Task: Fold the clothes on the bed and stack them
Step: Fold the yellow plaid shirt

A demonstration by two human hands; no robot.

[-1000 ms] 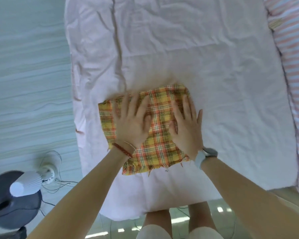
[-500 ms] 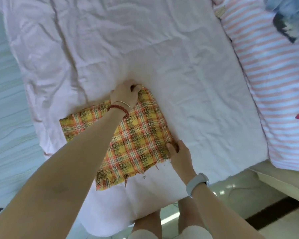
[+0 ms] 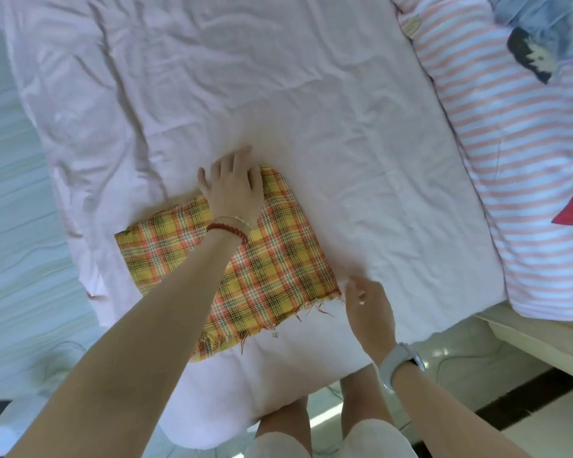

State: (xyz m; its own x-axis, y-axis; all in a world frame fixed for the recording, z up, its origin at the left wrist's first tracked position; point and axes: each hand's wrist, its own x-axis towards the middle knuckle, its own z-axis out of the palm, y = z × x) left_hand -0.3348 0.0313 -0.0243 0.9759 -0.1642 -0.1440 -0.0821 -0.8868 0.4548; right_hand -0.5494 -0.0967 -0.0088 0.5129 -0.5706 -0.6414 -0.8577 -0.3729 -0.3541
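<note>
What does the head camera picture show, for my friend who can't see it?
A folded yellow plaid cloth lies on a pale pink bed sheet. The left hand rests open at its far edge; the right hand is beside its near corner.

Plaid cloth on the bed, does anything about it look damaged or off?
Yes. The plaid cloth has a frayed near edge, with loose threads sticking out onto the pink sheet close to the right hand. It also lies askew to the bed's edge. The left hand rests open at its far corner.

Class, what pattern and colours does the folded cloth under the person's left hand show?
The folded cloth is yellow plaid with orange-red and dark lines; head view.
</note>
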